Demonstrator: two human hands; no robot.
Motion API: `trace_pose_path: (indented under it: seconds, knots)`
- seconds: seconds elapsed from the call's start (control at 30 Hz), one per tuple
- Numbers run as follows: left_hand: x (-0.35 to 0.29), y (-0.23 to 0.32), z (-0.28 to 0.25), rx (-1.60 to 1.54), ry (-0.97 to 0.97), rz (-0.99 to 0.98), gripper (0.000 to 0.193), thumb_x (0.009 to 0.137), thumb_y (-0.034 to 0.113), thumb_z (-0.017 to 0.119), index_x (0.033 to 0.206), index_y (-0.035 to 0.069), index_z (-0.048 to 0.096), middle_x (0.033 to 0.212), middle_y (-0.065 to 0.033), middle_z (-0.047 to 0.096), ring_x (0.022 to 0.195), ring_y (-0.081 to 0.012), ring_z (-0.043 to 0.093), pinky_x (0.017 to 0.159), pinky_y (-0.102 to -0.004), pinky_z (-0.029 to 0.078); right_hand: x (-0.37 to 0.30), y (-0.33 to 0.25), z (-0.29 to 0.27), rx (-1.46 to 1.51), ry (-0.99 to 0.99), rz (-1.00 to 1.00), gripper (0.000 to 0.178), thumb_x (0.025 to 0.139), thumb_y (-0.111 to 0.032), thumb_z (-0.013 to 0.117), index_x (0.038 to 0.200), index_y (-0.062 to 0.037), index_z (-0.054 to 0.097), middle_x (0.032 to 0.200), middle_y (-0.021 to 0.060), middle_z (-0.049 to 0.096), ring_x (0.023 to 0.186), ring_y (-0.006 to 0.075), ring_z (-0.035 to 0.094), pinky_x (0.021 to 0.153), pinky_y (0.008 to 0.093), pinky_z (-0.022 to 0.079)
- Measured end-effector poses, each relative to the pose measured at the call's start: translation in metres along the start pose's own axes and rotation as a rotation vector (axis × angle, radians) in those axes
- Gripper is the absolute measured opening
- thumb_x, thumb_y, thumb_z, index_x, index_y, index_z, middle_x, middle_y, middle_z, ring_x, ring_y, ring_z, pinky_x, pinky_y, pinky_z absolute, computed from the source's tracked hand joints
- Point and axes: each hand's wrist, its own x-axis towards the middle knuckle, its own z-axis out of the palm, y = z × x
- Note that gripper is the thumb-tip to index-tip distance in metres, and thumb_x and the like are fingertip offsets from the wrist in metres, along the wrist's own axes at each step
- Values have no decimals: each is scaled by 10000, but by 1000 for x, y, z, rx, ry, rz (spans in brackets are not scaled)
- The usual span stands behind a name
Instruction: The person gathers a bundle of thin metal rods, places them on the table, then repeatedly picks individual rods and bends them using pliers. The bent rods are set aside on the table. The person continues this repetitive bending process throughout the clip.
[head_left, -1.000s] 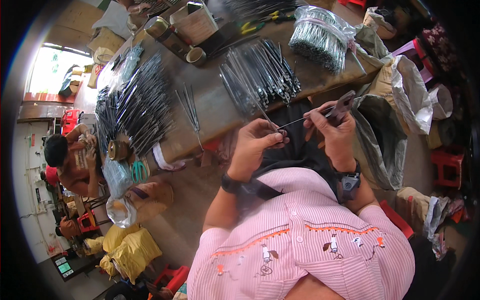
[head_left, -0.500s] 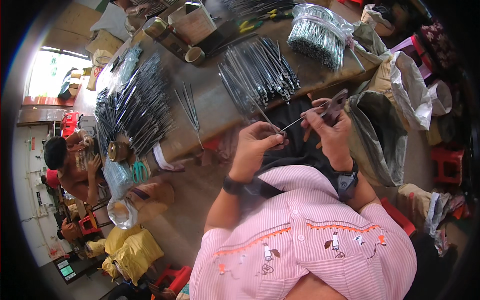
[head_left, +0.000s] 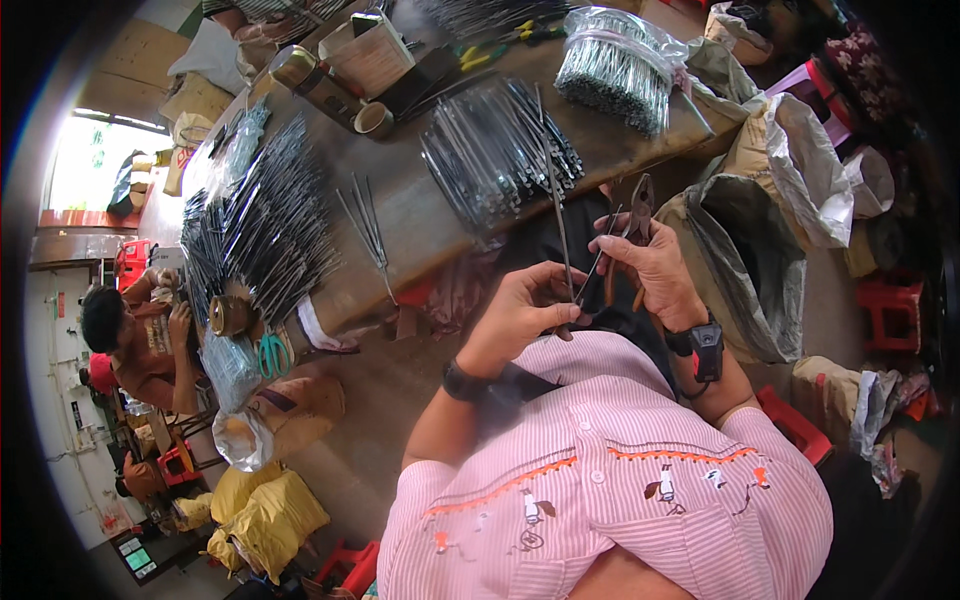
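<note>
A worker's left hand (head_left: 527,305) pinched a long, narrow metal strip (head_left: 556,205) near its lower end, the far end pointing over the worktable (head_left: 405,225), while the right hand (head_left: 650,262) grasped orange-handled pliers (head_left: 641,200) and a thin metal rod (head_left: 594,270) angled toward the strip. The strip looked light, springy and smooth, best held close to the working end. Beyond lay a bundle of dark metal strips (head_left: 500,150) and plastic-wrapped silvery wires (head_left: 615,78).

The table (head_left: 400,195) carries rods (head_left: 500,145) and, seemingly, pliers (head_left: 478,60).
</note>
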Motion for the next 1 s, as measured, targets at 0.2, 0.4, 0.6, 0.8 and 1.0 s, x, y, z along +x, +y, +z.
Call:
trace_pose_path:
  seconds: [0.2,0.4,0.6,0.8,1.0]
  knots:
    - [2,4,10,-179,47,-11,230,863,37,667,1070,-17,584,928,-70,644,852,-139,640,739,-277,529,2,6,4,25,35,-33,213,844,-83,729,1004,13,625,880,112,685,677,151,645,606,259,528]
    - [12,1,0,-510,178,-236,164,898,99,665,1007,37,560,907,-52,600,763,-131,604,627,-218,455,0,8,11,-154,46,-163,204,851,-84,724,1004,15,632,862,104,697,693,136,650,628,256,538]
    - [24,-18,-3,-358,225,-11,126,878,62,684,950,47,582,803,-8,607,604,-70,540,484,-186,389,1,14,9,-175,23,-86,201,893,-148,674,1003,17,644,899,113,703,739,133,658,660,255,532]
    - [17,-10,-10,-118,325,24,175,869,47,677,1042,43,649,803,10,630,622,-42,530,526,-182,410,11,22,-18,578,116,279,329,946,-282,500,1019,6,643,1059,210,665,857,275,662,811,329,531]
    - [23,-11,-1,393,448,413,186,864,-35,630,1039,-11,689,784,-19,567,695,-95,511,617,-229,410,-9,30,-36,565,-276,358,478,752,-26,477,1230,-31,484,1079,212,603,975,323,626,646,377,570]
